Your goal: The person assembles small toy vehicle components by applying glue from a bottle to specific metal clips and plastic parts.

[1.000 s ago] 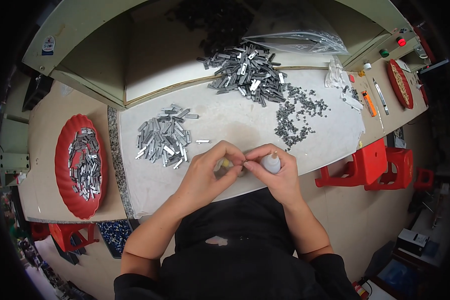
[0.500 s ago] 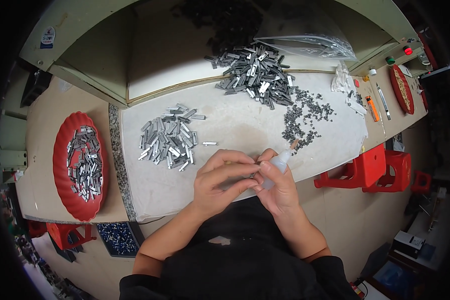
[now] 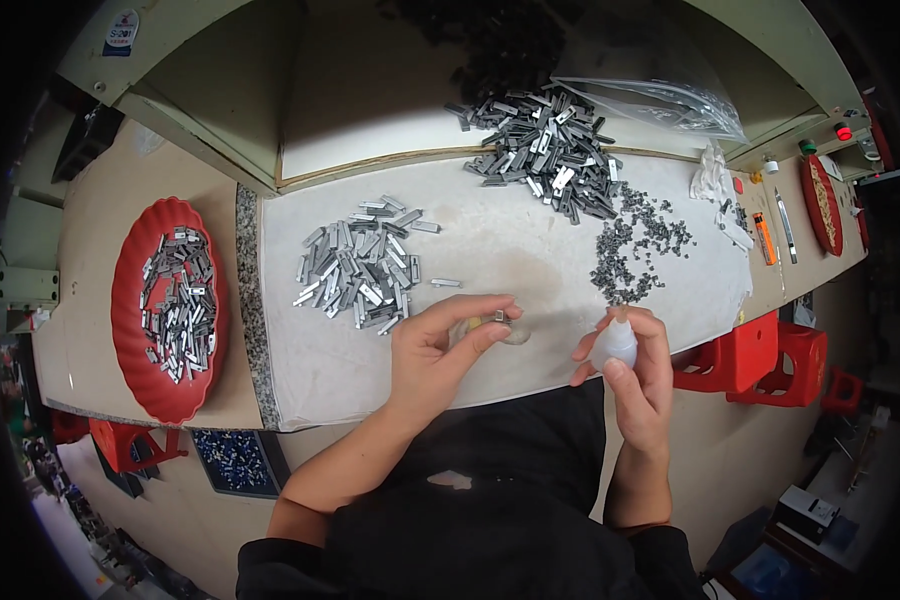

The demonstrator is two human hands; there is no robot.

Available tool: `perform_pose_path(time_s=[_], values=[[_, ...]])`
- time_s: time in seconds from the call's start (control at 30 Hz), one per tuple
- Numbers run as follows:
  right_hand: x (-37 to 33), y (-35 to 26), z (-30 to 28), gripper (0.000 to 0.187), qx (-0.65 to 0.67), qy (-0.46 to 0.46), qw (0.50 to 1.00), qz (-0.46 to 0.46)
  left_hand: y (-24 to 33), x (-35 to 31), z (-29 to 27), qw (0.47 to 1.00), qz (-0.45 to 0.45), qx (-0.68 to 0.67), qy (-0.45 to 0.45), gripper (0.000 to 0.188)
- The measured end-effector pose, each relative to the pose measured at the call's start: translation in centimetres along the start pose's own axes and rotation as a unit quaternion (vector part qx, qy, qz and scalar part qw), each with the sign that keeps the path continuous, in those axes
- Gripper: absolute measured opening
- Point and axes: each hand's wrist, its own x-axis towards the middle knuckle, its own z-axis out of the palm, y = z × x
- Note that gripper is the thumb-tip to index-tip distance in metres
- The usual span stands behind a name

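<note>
Between thumb and fingers, my left hand [image 3: 433, 345] pinches a small grey metal piece [image 3: 501, 316] above the front of the white-covered table [image 3: 530, 270]. My right hand [image 3: 642, 395] is closed around a small white squeeze bottle [image 3: 618, 346], its narrow tip upward. Just beyond the bottle lie scattered tiny dark parts [image 3: 625, 262]. Left of my hands is a heap of grey metal pieces [image 3: 355, 262], with one single piece [image 3: 445, 283] lying apart. A larger pile of dark and silvery pieces [image 3: 550, 150] spreads from under the shelf.
A red scalloped tray [image 3: 130, 330] with more metal pieces stands at far left. A clear plastic bag [image 3: 670, 105] lies under the shelf. On the right are crumpled tissue [image 3: 711, 175], an orange tool [image 3: 764, 238], a metal tool [image 3: 787, 225] and red stools [image 3: 735, 355].
My hands have moved apart. The right one went rightward with the bottle, while the left keeps hold of the small piece. The view has also shifted slightly.
</note>
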Motion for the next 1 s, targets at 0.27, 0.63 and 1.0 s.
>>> perform_pose_path(time_s=[0.27, 0.63, 1.0], values=[[-0.8, 0.4, -0.3, 0.033, -0.005, 0.127, 0.989, -0.071, -0.1, 0.1, 0.2, 0.998, -0.043, -0.031, -0.018, 0.018], [-0.2, 0.7, 0.5, 0.034, -0.089, 0.108, 0.980, -0.144, -0.2, 0.2, 0.3, 0.999, -0.041, 0.004, -0.016, 0.018], [-0.3, 0.5, 0.2, 0.033, -0.114, 0.103, 0.978, -0.139, -0.3, 0.3, 0.7, 0.999, -0.042, -0.007, -0.023, 0.018]])
